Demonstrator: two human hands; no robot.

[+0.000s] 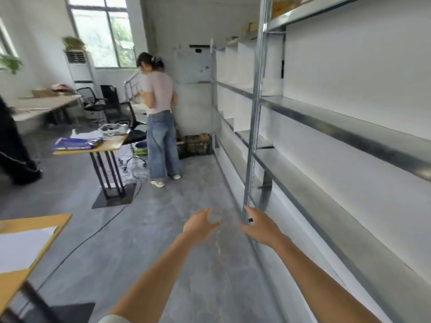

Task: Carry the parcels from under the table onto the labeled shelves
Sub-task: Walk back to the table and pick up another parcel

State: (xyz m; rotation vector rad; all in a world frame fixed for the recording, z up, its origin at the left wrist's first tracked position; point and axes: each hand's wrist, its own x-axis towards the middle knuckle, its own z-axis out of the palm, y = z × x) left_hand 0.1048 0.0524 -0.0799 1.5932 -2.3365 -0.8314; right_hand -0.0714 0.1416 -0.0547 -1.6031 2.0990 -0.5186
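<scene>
Head view: left hand and right hand at lower centre, both grips open and empty, over grey floor. Metal shelves filling right side, cardboard parcels on top tier, upper right. Wooden bench at lower left.

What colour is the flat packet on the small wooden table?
Blue, seen in the head view: flat packet on small wooden table.

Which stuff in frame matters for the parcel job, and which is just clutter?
Job:
left hand, empty
right hand, empty
shelves, bays mostly bare
boxes on top shelf

Clutter:
small table
blue packet
office chairs
crate
bystander
</scene>
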